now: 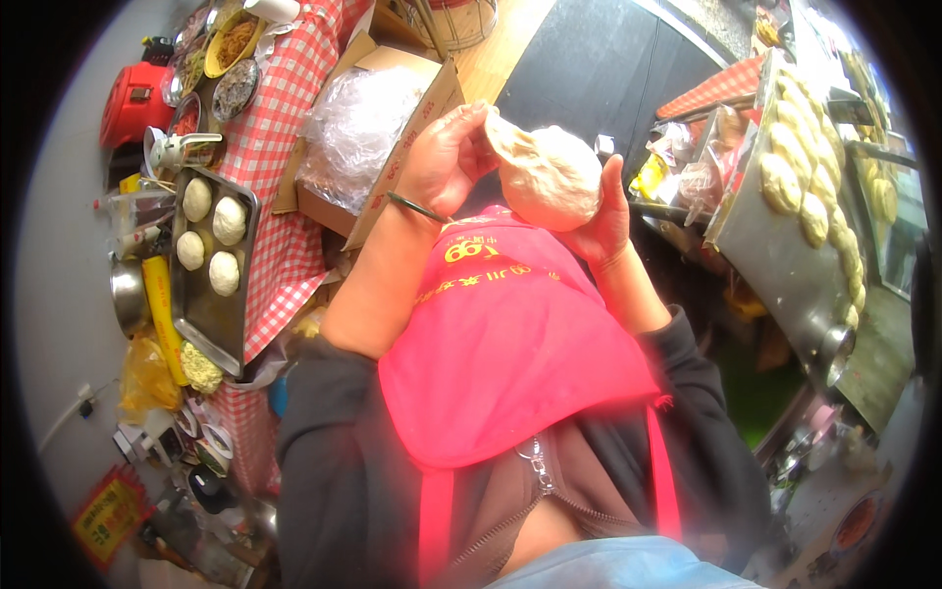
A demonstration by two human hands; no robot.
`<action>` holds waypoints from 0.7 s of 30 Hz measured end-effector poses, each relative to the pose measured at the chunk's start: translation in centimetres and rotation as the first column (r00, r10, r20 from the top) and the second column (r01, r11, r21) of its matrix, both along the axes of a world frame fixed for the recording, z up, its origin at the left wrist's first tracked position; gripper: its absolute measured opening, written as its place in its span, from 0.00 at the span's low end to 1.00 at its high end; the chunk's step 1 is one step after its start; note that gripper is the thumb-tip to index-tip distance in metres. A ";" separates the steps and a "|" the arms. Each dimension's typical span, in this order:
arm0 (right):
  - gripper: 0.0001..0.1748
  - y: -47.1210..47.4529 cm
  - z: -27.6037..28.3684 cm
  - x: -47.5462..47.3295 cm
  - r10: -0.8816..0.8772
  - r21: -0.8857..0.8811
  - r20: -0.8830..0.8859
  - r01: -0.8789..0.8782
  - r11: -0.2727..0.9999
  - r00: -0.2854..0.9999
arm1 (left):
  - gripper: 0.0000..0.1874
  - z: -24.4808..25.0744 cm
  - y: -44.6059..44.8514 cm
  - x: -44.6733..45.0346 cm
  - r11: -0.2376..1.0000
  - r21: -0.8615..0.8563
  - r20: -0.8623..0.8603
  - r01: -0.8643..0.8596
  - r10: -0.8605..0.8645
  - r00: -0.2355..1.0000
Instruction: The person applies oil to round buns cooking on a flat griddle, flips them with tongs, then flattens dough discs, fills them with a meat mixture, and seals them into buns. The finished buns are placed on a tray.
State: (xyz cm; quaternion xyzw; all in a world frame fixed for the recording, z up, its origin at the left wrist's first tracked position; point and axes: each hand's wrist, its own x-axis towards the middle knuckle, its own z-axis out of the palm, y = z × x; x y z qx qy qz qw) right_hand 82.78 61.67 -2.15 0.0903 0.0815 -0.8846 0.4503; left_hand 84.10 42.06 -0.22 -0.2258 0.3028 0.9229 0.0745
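A large lump of pale dough (556, 180) is held up between both hands, above the red apron (508, 324). My left hand (452, 158), with a dark bangle at the wrist, pinches a stretched flap of the dough at its upper left. My right hand (607, 221) cups the dough from the lower right, thumb up along its side and the other fingers partly hidden beneath it. On the left, a dark metal tray (213, 324) bears several round dough pieces (229, 221).
A cardboard box (405, 166) with clear plastic film stands beside the checkered tablecloth (276, 110). Bowls of fillings (235, 88) and a red container (136, 103) are at the upper left. On the right, a metal worktop (773, 258) holds rows of shaped dough (780, 182).
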 end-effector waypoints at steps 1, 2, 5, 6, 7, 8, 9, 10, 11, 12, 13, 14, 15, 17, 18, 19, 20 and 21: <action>0.47 0.1 0.0 -0.1 -0.008 0.024 -0.029 0.009 1.000 1.000 | 0.07 0.2 0.0 -0.1 1.000 0.021 0.005 -0.009 0.009 1.000; 0.48 0.2 -0.1 -0.1 -0.016 0.047 -0.058 0.019 0.999 0.998 | 0.08 0.5 -0.2 -0.1 1.000 -0.005 -0.027 -0.009 0.009 1.000; 0.48 0.5 -0.2 -0.2 -0.024 0.041 -0.027 0.025 0.999 0.999 | 0.12 1.7 -0.5 0.0 0.997 -0.071 -0.098 0.026 -0.033 0.995; 0.48 0.6 -0.2 -0.2 -0.032 0.076 -0.061 0.036 0.996 0.998 | 0.13 2.0 -0.5 0.1 0.995 -0.077 -0.120 0.066 -0.075 0.990; 0.48 0.6 -0.3 -0.1 -0.033 0.083 -0.078 0.039 0.996 0.996 | 0.14 2.3 -0.4 0.2 0.991 -0.083 -0.142 0.105 -0.116 0.983; 0.48 0.6 -0.3 -0.1 -0.029 0.058 -0.079 0.034 0.998 0.996 | 0.15 2.6 -0.2 0.3 0.984 -0.134 -0.162 0.117 -0.138 0.977; 0.48 0.6 -0.4 -0.1 -0.031 0.088 -0.095 0.040 0.995 0.995 | 0.17 2.8 0.0 0.4 0.975 -0.184 -0.180 0.126 -0.159 0.971; 0.48 0.6 -0.5 0.0 -0.028 0.086 -0.096 0.036 0.996 0.995 | 0.18 3.0 0.3 0.5 0.965 -0.229 -0.229 0.128 -0.182 0.956; 0.48 0.6 -0.6 0.0 -0.024 0.085 -0.097 0.032 0.996 0.995 | 0.20 3.3 0.4 0.5 0.917 -0.374 -0.246 0.142 -0.245 0.938; 0.48 0.6 -0.7 0.0 -0.035 0.057 -0.102 0.041 0.998 0.994 | 0.22 3.6 0.4 0.6 0.852 -0.506 -0.284 0.137 -0.314 0.906; 0.48 0.6 -0.8 0.1 -0.046 0.029 -0.108 0.050 0.998 0.993 | 0.24 4.1 0.5 0.6 0.761 -0.633 -0.274 0.138 -0.388 0.880; 0.48 0.7 -0.8 0.1 -0.047 0.002 -0.100 0.047 0.999 0.994 | 0.25 4.8 0.2 0.4 0.742 -0.646 -0.222 0.182 -0.410 0.885; 0.48 0.7 -0.9 0.1 -0.048 -0.061 -0.085 0.043 0.997 0.995 | 0.23 5.6 0.0 0.1 0.739 -0.664 -0.318 0.116 -0.419 0.851; 0.48 0.8 -0.9 0.0 -0.014 -0.195 -0.059 0.002 0.981 0.998 | 0.20 7.6 -0.3 -0.8 0.676 -0.732 -0.310 0.086 -0.443 0.841; 0.48 0.8 -0.9 -0.2 0.029 -0.267 -0.050 -0.041 0.963 0.998 | 0.18 8.7 0.0 -1.3 0.630 -0.777 -0.386 0.017 -0.498 0.777; 0.48 0.9 -0.8 -0.3 0.036 -0.251 -0.065 -0.051 0.967 0.997 | 0.16 9.7 0.6 -1.9 0.579 -0.811 -0.456 -0.080 -0.542 0.706; 0.48 0.7 -0.9 -0.3 0.049 -0.308 -0.082 -0.072 0.949 0.995 | 0.12 10.6 1.5 -2.2 0.589 -0.803 -0.487 -0.084 -0.570 0.662; 0.49 0.6 -0.8 -0.3 0.064 -0.372 -0.101 -0.097 0.923 0.993 | 0.11 11.4 2.7 -2.3 0.576 -0.803 -0.535 -0.157 -0.579 0.615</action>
